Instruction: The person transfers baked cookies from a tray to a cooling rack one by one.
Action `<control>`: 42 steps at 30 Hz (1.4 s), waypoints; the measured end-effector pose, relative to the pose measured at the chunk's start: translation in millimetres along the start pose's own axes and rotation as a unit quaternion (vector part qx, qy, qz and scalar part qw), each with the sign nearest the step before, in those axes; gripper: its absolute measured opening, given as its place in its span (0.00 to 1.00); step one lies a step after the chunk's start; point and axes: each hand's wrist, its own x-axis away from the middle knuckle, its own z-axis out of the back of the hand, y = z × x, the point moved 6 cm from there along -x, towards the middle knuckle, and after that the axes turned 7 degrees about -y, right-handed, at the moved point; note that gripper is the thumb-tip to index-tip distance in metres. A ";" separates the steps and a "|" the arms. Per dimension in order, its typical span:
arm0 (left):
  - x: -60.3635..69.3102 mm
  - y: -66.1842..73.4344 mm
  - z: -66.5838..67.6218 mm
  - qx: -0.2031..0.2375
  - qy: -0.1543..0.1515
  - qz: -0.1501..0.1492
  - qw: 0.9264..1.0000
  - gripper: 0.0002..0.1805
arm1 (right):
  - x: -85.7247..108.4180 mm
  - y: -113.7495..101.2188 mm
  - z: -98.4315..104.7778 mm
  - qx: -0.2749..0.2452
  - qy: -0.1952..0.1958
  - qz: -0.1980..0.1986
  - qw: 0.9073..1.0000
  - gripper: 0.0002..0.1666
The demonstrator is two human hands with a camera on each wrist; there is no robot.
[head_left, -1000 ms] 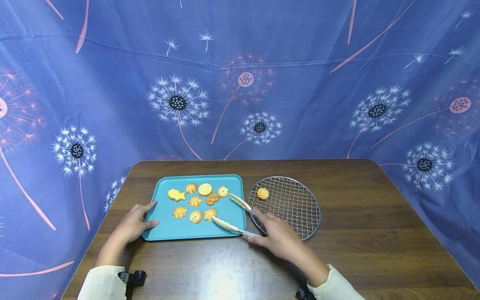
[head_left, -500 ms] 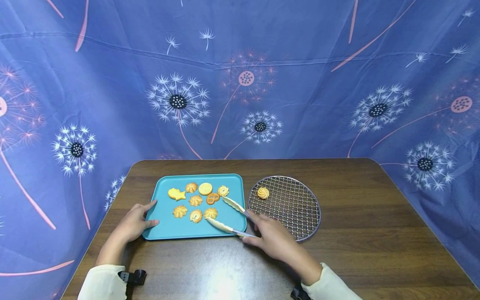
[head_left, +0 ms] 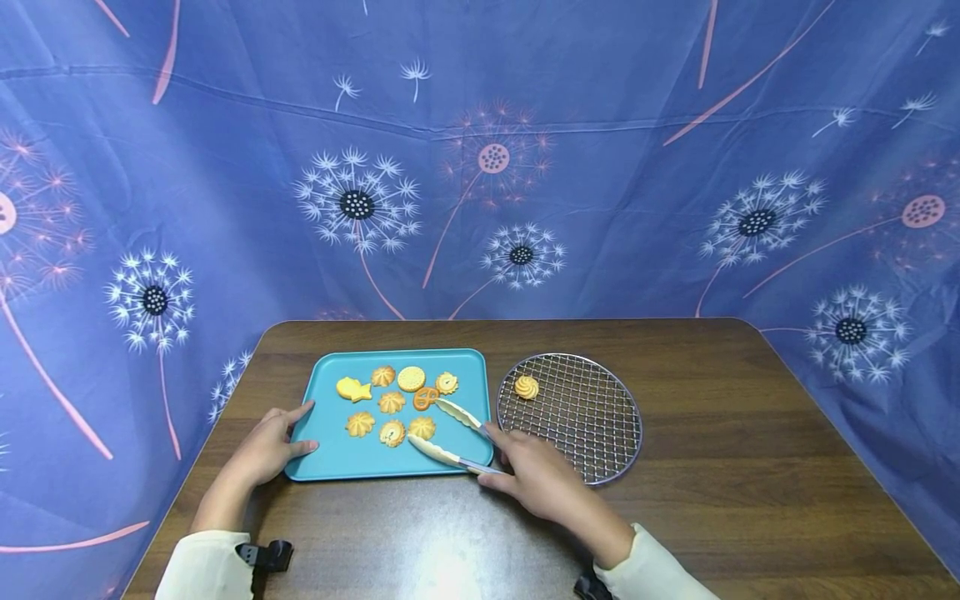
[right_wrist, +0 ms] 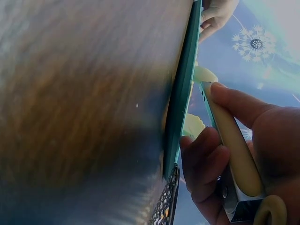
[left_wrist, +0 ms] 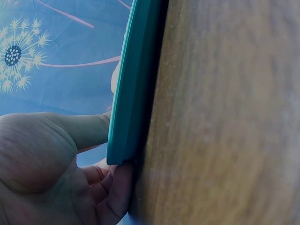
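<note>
My left hand grips the left edge of a turquoise tray; the left wrist view shows the thumb over the rim and the fingers curled below. Several cookies lie on the tray, among them a fish-shaped one, a pretzel-shaped one and a flower-shaped one. With my right hand I hold a pair of tongs, its arms spread over the tray's right half. One tip is by the pretzel-shaped cookie, the other just below the flower-shaped one. Nothing sits between the tips.
A round wire rack stands right of the tray, with one swirl cookie at its upper left. My right hand covers its lower left part. Both lie on a brown wooden table, and a blue dandelion-print cloth hangs behind.
My right hand has moved left with the tongs, carrying the tips farther in over the tray. The left hand, tray and cookies have stayed put.
</note>
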 end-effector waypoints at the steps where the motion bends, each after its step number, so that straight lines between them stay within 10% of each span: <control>1: 0.1 0.0 0.0 0.000 -0.001 0.000 1.000 0.41 | -0.4 0.0 -0.3 0.000 -0.001 0.000 1.000 0.46; 42: 2.5 2.1 0.4 0.007 0.000 -0.001 1.000 0.41 | 2.0 -5.5 -0.9 0.009 -0.007 0.023 1.000 0.38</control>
